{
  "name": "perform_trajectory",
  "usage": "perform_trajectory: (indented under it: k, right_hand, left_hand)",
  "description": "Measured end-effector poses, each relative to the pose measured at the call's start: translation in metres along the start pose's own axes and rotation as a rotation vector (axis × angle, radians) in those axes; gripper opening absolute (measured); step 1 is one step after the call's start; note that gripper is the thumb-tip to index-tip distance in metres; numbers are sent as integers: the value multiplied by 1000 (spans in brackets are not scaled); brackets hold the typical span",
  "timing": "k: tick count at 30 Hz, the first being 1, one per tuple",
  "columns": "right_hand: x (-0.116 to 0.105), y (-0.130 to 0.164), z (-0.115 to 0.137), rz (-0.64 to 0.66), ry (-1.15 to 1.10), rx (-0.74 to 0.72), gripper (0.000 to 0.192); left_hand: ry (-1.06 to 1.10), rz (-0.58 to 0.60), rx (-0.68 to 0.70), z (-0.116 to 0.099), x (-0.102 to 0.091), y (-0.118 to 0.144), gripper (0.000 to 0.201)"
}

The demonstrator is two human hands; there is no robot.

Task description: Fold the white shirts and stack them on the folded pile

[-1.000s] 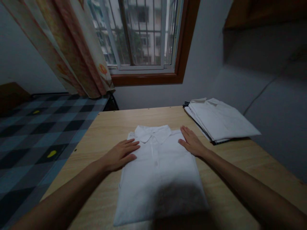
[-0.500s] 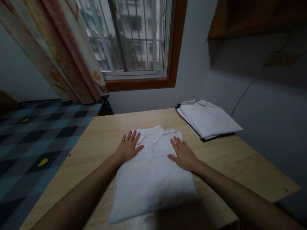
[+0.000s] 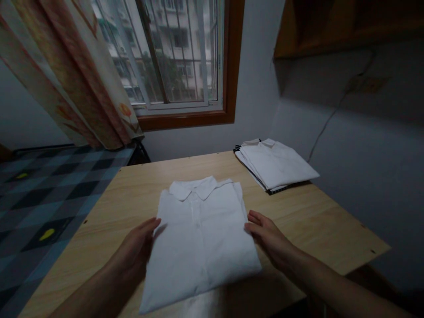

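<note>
A folded white collared shirt (image 3: pixel 198 238) lies face up on the wooden table, its collar toward the window and its button placket running down the middle. At its left edge is my left hand (image 3: pixel 137 243), turned on its side, with the fingertips at the fabric and the lower fingers partly hidden in shade. Beside the opposite edge, my right hand (image 3: pixel 270 238) has its fingers extended and slightly bent, the tips touching or almost touching the cloth. Neither hand is visibly closed on the shirt.
At the table's (image 3: pixel 318 221) far right sits a stack of folded white garments (image 3: pixel 278 163) with some black fabric underneath. A checkered bed (image 3: pixel 66 190) stands left, below a floral curtain (image 3: pixel 76 75). The window (image 3: pixel 175 57) is ahead; a wooden shelf (image 3: pixel 318 39) hangs upper right.
Both hands have left the top of the shirt near the collar and moved down and outward to its side edges. The view has shifted slightly to the right.
</note>
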State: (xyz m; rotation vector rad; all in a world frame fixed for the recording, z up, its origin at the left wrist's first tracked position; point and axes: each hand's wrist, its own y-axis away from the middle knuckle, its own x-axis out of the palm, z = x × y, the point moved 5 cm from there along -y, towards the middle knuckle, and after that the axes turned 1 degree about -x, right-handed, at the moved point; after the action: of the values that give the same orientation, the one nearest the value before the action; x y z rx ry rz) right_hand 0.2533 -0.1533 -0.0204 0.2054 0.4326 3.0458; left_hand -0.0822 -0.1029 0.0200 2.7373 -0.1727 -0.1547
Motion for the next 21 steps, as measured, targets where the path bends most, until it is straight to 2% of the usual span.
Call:
perform_trajectory:
  k: [2, 3, 5, 8, 10, 13, 15, 17, 19, 21]
  right_hand:
    - [16, 1, 12, 116, -101, 42, 70]
    - [21, 1, 19, 170, -123, 38, 74]
    - [22, -3, 34, 229, -113, 2, 82]
    - [0, -10, 67, 210, 29, -55, 84]
    - [-26, -16, 101, 140, 151, -112, 83]
    - [-74, -27, 170, 51, 229, -247, 81]
    - [-114, -41, 219, -17, 224, -354, 78]
    - [-160, -61, 261, -137, 237, -431, 74]
    - [-208, -83, 288, -295, 276, -479, 72]
    - [-251, -105, 293, -423, 347, -464, 73]
  left_hand:
    - [60, 99, -130, -2, 13, 8, 61]
    - [65, 137, -138, -5, 19, 8, 66]
    - [36, 186, -55, -16, 30, 4, 81]
    - [-68, 232, 149, -46, 51, -7, 94]
    - [-163, 232, 315, -79, 71, -11, 93]
    - [-224, 208, 569, -140, 114, -18, 93]
    - [-141, 217, 699, -182, 150, -31, 92]
    - [27, 263, 768, -218, 190, -56, 90]
    - [229, 267, 798, -241, 229, -91, 89]
    - [359, 213, 738, -241, 266, -131, 87]
